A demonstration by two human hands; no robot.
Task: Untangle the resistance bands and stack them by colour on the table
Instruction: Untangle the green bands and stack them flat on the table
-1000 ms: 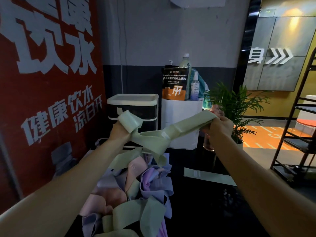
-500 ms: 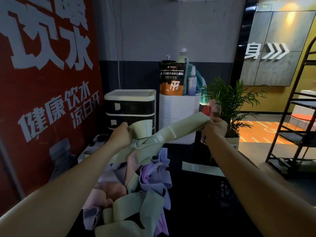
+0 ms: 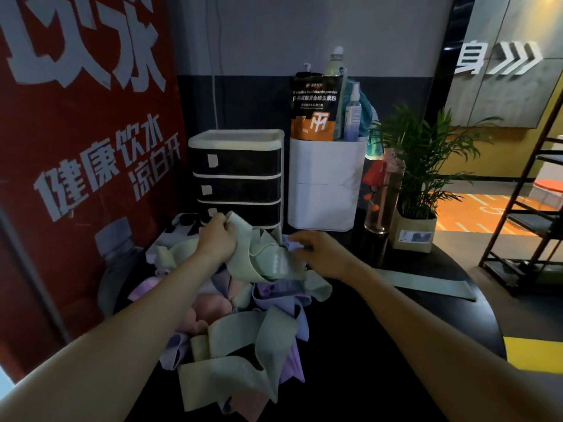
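A tangled heap of green, purple and pink resistance bands [image 3: 243, 327] lies on the dark table [image 3: 380, 345]. My left hand [image 3: 217, 239] grips the end of a pale green band [image 3: 259, 257] at the far side of the heap. My right hand [image 3: 320, 254] hovers over the same band's other end, fingers spread and blurred by motion, holding nothing that I can make out. One green band [image 3: 426, 283] lies flat and separate on the table to the right.
Behind the heap stand a black three-drawer unit [image 3: 236, 178], a white bin [image 3: 326, 184] with a pouch and bottles on top, a tall bottle [image 3: 382, 196] and a potted plant [image 3: 417, 190]. A red sign wall borders the left; a black shelf rack [image 3: 524, 208] stands right.
Both hands have come down from chest height to the heap. The green band was stretched between them; now my right hand has let go of it and the band lies slack.
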